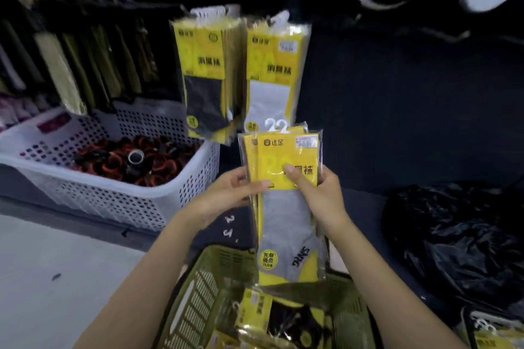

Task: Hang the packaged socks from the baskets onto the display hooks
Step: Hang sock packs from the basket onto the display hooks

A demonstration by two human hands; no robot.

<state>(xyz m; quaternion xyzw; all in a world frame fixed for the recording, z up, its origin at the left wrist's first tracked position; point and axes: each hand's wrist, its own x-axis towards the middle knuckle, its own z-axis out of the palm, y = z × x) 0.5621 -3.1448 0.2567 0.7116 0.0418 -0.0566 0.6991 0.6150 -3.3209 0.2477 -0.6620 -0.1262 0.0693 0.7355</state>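
Yellow card and clear film wrap the held sock packs (283,207), a small bundle with grey socks showing, upright at the centre of your head view. Your left hand (226,197) grips the bundle's left edge from 9 o'clock, with the thumb on the front and the fingers curled behind. Your right hand (320,193) grips the right edge from 3 o'clock, thumb pressed on the yellow card and fingers wrapped behind. White plastic hangers (276,125) stick up from the bundle's top.

At 12 o'clock from the bundle, two bunches hang on the dark display wall. The black-sock packs (205,79) are toward 11 o'clock and the white-sock packs (270,73) are just beside them. The hooks that carry them are too blurred to make out.

At 6 o'clock, below your wrists, sits an olive-green basket (192,300) holding more loose packs (283,317). At 9 o'clock a white perforated basket (113,197) holds black and red items (136,161). At 4 o'clock lies a crumpled black plastic bag (459,241). Further corner packs (487,341) show at 5 o'clock.
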